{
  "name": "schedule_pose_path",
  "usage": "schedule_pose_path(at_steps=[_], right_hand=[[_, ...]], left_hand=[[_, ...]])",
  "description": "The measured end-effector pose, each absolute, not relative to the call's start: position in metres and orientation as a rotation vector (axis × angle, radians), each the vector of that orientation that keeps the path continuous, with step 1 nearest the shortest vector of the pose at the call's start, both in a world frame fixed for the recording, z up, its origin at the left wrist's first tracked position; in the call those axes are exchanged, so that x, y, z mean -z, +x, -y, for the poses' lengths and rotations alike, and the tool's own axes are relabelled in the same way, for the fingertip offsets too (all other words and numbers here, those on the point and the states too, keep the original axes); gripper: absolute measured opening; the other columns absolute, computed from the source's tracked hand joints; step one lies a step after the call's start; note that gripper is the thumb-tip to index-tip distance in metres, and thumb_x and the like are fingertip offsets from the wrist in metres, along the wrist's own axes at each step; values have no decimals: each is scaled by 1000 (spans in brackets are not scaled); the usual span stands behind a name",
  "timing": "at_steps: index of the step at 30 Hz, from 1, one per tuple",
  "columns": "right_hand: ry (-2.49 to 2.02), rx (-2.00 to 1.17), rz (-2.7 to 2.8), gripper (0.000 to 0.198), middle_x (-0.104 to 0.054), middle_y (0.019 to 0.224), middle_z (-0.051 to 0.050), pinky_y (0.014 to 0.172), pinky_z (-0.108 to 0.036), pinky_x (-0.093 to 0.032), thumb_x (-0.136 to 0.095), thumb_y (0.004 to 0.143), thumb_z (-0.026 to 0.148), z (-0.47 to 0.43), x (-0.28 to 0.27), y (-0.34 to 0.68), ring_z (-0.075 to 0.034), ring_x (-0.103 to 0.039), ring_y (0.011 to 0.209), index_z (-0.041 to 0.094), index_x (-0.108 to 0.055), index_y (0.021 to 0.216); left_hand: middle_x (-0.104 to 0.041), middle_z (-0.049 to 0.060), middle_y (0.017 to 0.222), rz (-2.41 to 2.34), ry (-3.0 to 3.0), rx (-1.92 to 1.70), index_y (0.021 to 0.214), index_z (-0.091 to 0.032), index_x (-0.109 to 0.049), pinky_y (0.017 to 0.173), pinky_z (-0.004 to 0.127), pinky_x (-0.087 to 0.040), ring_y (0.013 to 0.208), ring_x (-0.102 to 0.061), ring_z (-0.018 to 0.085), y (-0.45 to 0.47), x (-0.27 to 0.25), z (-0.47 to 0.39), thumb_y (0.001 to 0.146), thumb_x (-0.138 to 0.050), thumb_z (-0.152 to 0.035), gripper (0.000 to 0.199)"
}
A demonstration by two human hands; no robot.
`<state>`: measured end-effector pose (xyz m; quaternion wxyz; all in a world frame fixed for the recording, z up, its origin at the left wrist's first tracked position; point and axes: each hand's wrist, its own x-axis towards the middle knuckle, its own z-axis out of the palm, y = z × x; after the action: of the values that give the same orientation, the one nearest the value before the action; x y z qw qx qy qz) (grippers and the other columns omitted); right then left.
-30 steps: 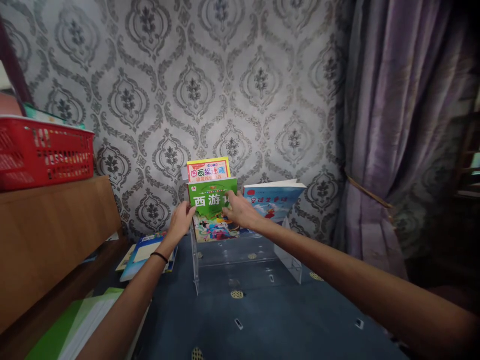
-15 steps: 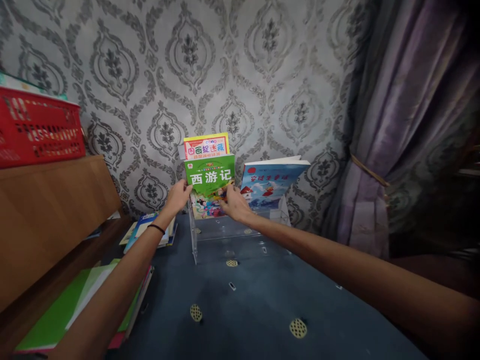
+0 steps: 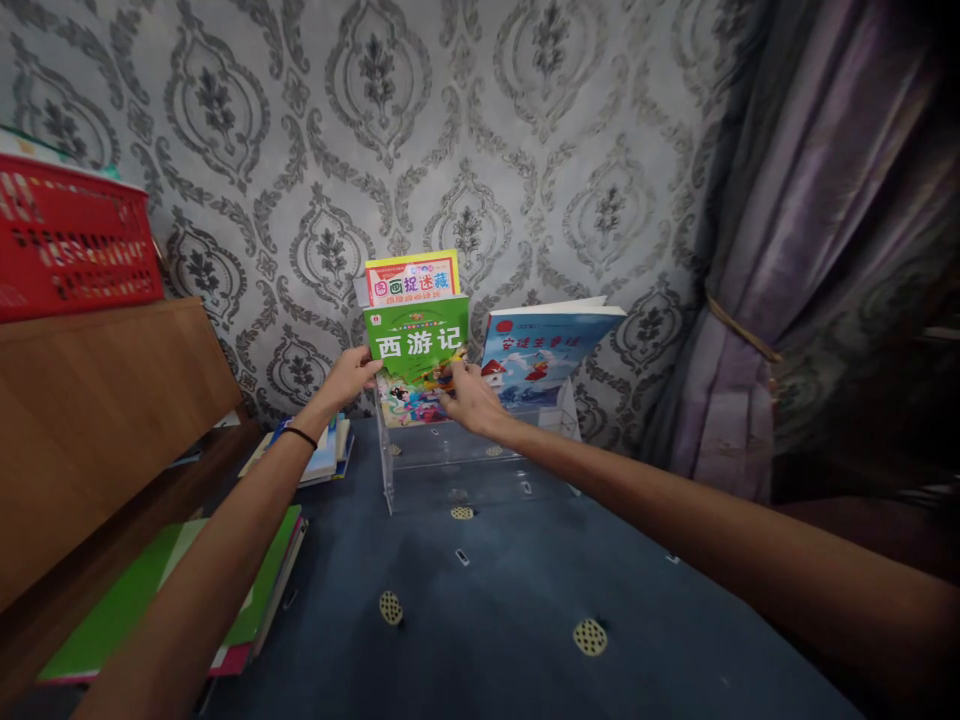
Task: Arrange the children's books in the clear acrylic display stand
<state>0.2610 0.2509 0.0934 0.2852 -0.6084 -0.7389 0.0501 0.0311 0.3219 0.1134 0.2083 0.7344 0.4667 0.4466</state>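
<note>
A green picture book [image 3: 411, 376] with white lettering stands upright at the left end of a clear plastic book stand [image 3: 480, 474]. My left hand [image 3: 349, 377] grips its left edge, with the thumb by the cover and the other fingers partly hidden. On the lower right of the cover is my right hand [image 3: 475, 400], fingers closed at that edge. Behind the green book, a yellow-and-red book [image 3: 414, 279] sticks up. A blue book [image 3: 534, 362] leans in the right part of the stand, beyond my right hand, its cover slightly ajar.
At the left, a red basket [image 3: 79, 240] sits on a wooden cabinet [image 3: 105, 395]. A small book pile [image 3: 322, 455] and a larger green-topped stack [image 3: 120, 605] lie on the dark blue tablecloth [image 3: 480, 620]. Patterned wallpaper stands behind; a purple curtain [image 3: 750, 330] hangs right.
The view has tilted down slightly, and things sit a little higher in it. Both hands keep their hold on the green book, which stays at the stand's left end.
</note>
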Motion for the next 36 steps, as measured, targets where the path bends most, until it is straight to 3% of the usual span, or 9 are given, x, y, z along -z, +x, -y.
schedule_pose_path(at_steps=[3,9,16,21,25,28,32,36], right_hand=[[-1581,-120,1991,39,-50,133,-17,88,-38,-52,-54,90,27,-256,-87,265,-22,-63,97,18,-49,127],[-1647,-97,2045,35,-52,128,-15,87,-34,-51,-55,91,28,-254,-81,265,-24,-63,103,18,-53,125],[-1663,-110,2051,27,-47,134,-15,84,-34,-51,-54,93,25,-243,-75,265,-21,-65,95,19,-55,119],[-1584,-112,2043,26,-49,133,-16,86,-37,-52,-54,90,20,-246,-73,268,-20,-65,92,18,-55,116],[-1498,57,1987,34,-37,147,-22,81,-42,-54,-50,90,19,-234,-87,265,-22,-65,89,18,-50,124],[-1389,192,1955,35,-33,152,-23,81,-46,-56,-46,91,18,-220,-110,263,-30,-63,105,18,-50,126],[-1223,490,1981,40,-35,155,-21,101,-54,-47,-44,91,12,-215,-151,264,-36,-43,133,18,-50,130],[-1232,686,2104,50,-42,151,-24,109,-54,-39,-54,88,14,-236,-193,269,-37,-40,137,11,-48,138]], left_hand=[[-71,6,90,-1207,2052,-1208,92,-12,-67,64,27,-55,81,-66,20,27,-116,-321,73,-60,-39,33],[-73,9,95,-1137,2043,-1134,97,-13,-69,65,31,-56,86,-67,25,20,-122,-321,68,-69,-51,48],[-75,12,106,-1102,1955,-1109,109,-16,-68,71,36,-58,94,-69,29,25,-133,-318,56,-80,-49,64],[-75,12,110,-1063,1960,-1159,115,-17,-65,72,35,-58,97,-70,28,27,-124,-317,64,-74,-48,60],[-74,10,107,-1198,2019,-1187,112,-17,-65,63,31,-56,91,-69,26,29,-117,-320,70,-67,-40,48],[-74,9,104,-1252,2087,-1228,110,-18,-65,62,30,-56,90,-69,25,29,-114,-321,73,-65,-35,41],[-75,7,96,-1231,2159,-1328,109,-18,-66,72,34,-57,87,-69,24,32,-115,-322,75,-65,-28,35],[-74,5,95,-1193,2188,-1404,108,-19,-67,79,35,-57,86,-69,22,34,-122,-321,78,-63,-26,32]])
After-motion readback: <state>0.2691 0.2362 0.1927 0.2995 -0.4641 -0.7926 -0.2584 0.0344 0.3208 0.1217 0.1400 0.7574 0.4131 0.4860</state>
